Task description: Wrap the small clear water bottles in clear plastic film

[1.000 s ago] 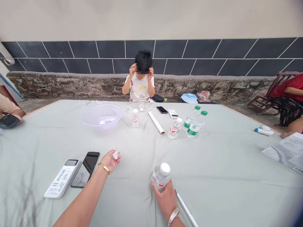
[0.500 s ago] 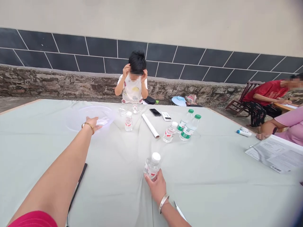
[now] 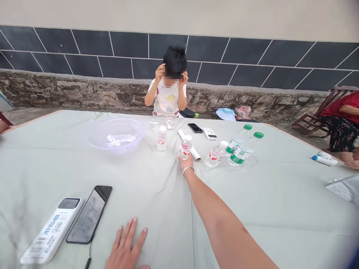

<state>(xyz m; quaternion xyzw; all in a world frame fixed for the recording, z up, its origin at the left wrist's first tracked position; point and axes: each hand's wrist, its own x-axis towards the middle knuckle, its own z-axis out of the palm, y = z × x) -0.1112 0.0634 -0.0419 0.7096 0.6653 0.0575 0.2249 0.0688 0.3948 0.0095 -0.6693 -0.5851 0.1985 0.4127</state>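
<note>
The right hand (image 3: 186, 163) is gripping a white-capped bottle (image 3: 185, 149); the left hand (image 3: 126, 248) is lying flat on the near surface (image 3: 168, 224).

Right forearm (image 3: 221, 216): bare out to the frame edge, one small mark (image 3: 243, 229) toward the elbow. Right wrist (image 3: 188, 172): single silver-coloured bracelet (image 3: 187, 168), narrow curved band, surface detail too small to read. Left fingers (image 3: 131, 234): bare, slim, short rounded nails; left wrist out of frame.
</note>
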